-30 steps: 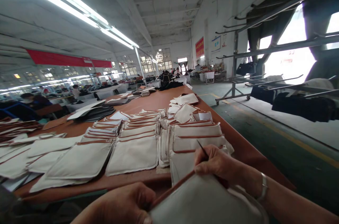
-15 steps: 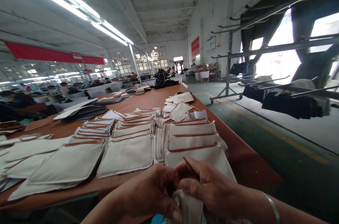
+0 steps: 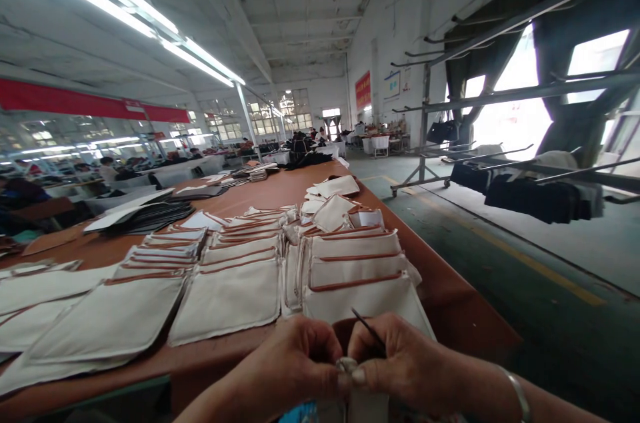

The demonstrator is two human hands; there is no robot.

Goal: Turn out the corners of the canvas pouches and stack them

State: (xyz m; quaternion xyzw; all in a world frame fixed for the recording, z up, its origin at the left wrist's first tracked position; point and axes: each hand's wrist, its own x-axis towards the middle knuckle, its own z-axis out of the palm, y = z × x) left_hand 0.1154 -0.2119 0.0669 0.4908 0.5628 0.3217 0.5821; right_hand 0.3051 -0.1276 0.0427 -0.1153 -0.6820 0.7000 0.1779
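Note:
Low in the head view, my left hand (image 3: 295, 366) and my right hand (image 3: 400, 356) meet, thumbs nearly touching. Both pinch the edge of a cream fabric piece (image 3: 367, 404), which hangs below the fingers and runs out of the picture. A thin dark stick-like tool (image 3: 367, 326) also sits in my right hand, its tip pointing up and left; its other end is hidden by the fingers. Just beyond the hands lies a row of overlapping cream fabric panels (image 3: 357, 300) with brown-trimmed edges.
More cream panels (image 3: 227, 300) lie in overlapping rows on the brown-covered table (image 3: 445, 290). Dark sheets (image 3: 143, 215) are stacked at the left. A metal rack (image 3: 423, 123) with dark items hanging stands at the right, past the aisle. Several people sit in the background.
My hands have turned so that both thumbs come together on the fabric edge, pinching it. The view has shifted slightly, so the table's things appear further left.

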